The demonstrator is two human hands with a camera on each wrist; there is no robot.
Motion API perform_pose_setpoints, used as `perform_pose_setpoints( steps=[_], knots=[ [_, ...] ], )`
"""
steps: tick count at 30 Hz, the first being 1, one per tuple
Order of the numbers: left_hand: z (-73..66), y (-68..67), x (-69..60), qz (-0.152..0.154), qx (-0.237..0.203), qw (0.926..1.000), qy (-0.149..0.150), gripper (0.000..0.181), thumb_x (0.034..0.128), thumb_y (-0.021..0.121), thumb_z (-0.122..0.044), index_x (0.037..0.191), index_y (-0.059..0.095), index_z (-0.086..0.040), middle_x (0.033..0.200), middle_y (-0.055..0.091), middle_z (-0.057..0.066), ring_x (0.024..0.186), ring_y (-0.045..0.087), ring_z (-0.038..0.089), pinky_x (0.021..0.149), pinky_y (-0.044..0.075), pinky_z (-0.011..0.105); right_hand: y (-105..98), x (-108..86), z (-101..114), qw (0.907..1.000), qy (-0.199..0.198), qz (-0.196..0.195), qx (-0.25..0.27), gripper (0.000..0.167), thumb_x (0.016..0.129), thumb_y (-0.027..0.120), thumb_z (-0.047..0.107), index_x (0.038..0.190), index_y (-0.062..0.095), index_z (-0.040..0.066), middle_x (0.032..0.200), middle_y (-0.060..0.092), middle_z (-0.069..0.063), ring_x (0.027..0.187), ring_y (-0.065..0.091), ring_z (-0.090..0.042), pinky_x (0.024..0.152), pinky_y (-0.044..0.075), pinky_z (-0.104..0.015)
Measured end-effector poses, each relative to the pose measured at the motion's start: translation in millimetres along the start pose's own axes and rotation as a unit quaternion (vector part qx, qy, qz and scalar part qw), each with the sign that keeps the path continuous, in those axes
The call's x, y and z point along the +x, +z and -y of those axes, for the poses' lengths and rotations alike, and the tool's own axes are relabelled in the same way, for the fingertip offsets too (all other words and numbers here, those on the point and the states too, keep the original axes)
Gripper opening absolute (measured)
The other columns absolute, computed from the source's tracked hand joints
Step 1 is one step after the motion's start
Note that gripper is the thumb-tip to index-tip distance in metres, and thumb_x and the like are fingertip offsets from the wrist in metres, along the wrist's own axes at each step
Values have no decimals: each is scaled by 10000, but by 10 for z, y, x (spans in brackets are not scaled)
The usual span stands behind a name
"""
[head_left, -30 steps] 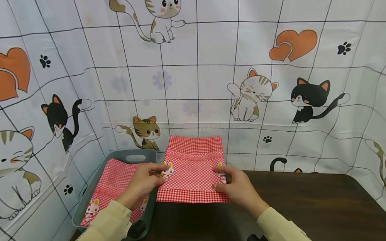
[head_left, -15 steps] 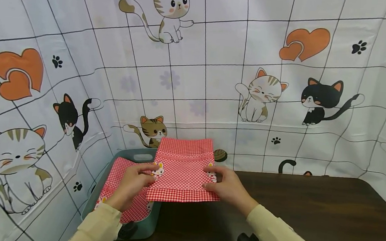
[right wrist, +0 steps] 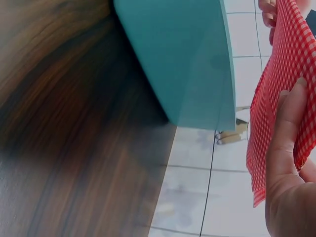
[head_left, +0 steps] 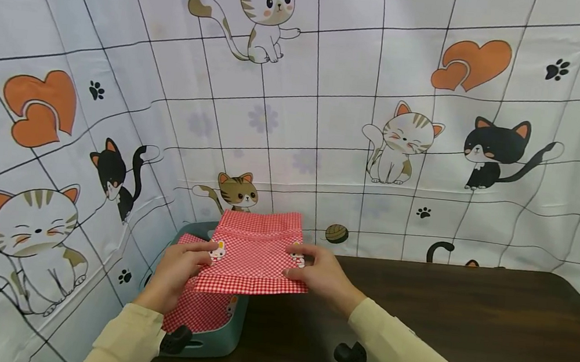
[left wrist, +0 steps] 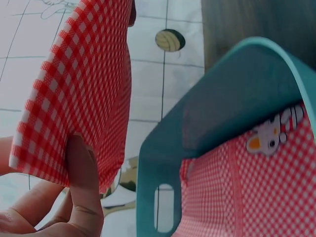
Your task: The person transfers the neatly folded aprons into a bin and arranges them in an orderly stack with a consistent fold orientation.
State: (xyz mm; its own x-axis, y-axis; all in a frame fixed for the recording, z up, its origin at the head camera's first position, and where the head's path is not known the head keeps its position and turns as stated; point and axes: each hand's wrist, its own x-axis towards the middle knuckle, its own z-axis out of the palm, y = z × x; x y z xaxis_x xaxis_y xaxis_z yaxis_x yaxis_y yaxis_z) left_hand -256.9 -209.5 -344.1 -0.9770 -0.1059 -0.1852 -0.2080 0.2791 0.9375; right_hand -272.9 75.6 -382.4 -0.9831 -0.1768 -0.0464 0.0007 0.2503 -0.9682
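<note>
A red-and-white checked cloth (head_left: 257, 253) with rabbit figures near both side edges hangs spread flat above the bin's right part. My left hand (head_left: 176, 272) pinches its left edge; in the left wrist view the thumb (left wrist: 83, 173) lies on the checked face. At the right edge my right hand (head_left: 328, 278) pinches the cloth between thumb and fingers. Below and to the left stands a teal bin (head_left: 219, 337) with handle slots. Another checked cloth (head_left: 198, 312) with rabbits lies in it, partly covered from the head view by the held cloth and my left hand.
A dark wooden table (head_left: 439, 318) carries the bin at its left end. Behind and beside it hangs a white grid-lined curtain (head_left: 337, 121) printed with cats and hearts. Black wrist devices (head_left: 350, 357) show below both hands.
Both hands have carried the held cloth leftward, from beside the bin to over its right part. The head view has shifted slightly left. The grip on both edges stays the same.
</note>
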Motion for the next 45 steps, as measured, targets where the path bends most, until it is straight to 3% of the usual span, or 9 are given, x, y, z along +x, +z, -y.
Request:
perform_pose_setpoints(
  steps=[11,18,21,27,37,45],
  knots=[
    [43,-254,7,-304,194,9993,-43,540,1007,578,-90,1545,578,-45,1731,335,241,1382,453,350,886,464,315,271,90,98,9990,-163,358,234,513,926,765,93,1432,686,78,1328,645,-167,895,630,-182,701,523,-279],
    [126,-483,29,-463,541,9973,-151,574,1016,555,-89,1588,524,-52,1750,281,265,1564,340,433,1183,387,547,466,155,167,9938,-187,905,612,592,932,690,44,1515,593,77,1341,636,-182,943,654,-171,744,567,-287],
    [170,-555,44,-472,561,9972,-152,576,1020,537,-68,1593,504,-28,1747,264,286,1574,318,458,1220,356,579,552,163,174,9913,-202,1057,759,623,930,679,2,1536,563,87,1356,622,-186,940,657,-167,740,560,-287],
    [240,-695,48,-628,580,9961,-235,589,1026,499,-48,1612,460,-9,1745,237,311,1586,266,497,1241,322,608,735,169,208,9883,-273,1167,941,636,940,679,-55,1543,557,107,1350,634,-187,928,661,-160,729,548,-287],
    [411,-867,65,-793,628,9941,-393,607,1012,502,-16,1615,435,14,1744,228,314,1594,225,500,1240,288,612,972,181,216,9903,-344,1131,727,612,941,700,-58,1512,586,128,1311,693,-185,1023,721,-232,785,597,-353],
    [573,-918,65,-879,584,9928,-563,646,979,491,7,1622,422,25,1734,222,337,1565,249,501,1217,307,615,1114,187,148,9920,-428,1065,533,584,920,694,-92,1470,617,91,1129,743,-165,903,699,-192,716,583,-312]
  ],
)
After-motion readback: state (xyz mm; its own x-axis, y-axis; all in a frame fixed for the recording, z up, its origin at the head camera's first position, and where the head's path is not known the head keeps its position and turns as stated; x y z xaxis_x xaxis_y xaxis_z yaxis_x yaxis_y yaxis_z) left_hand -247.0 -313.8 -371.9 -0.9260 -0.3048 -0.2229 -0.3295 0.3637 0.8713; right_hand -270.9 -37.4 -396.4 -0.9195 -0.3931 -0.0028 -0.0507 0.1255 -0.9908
